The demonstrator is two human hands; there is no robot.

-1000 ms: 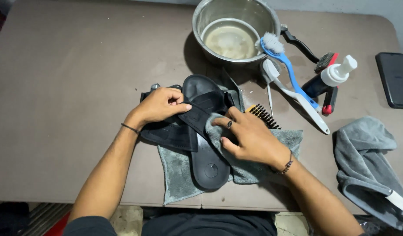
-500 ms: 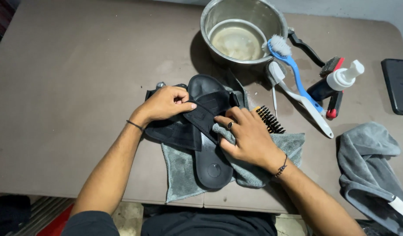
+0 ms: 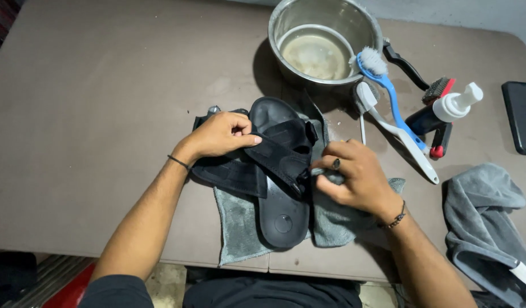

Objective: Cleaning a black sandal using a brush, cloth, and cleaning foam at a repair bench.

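A black strapped sandal [image 3: 281, 199] lies sole-up-the-table on a grey cloth [image 3: 240, 222] at the table's near edge. My left hand [image 3: 220, 135] grips the sandal's black strap at its left side, thumb pressed on the strap. My right hand [image 3: 354, 177] pinches a bunched fold of the grey cloth against the sandal's right edge, next to the strap. A ring sits on one finger and a bracelet on that wrist.
A steel bowl [image 3: 354, 23] with murky water stands at the back. Right of it lie a blue brush [image 3: 388, 94], a white brush [image 3: 388, 128], a black-and-red brush [image 3: 428, 85] and a white-capped bottle [image 3: 445, 108]. A dark phone [image 3: 521, 117] and a second grey cloth [image 3: 491, 228] lie far right.
My right hand has slid off the sandal's strap to its right edge and gathered the grey cloth in its fingers. My left hand stays on the strap.
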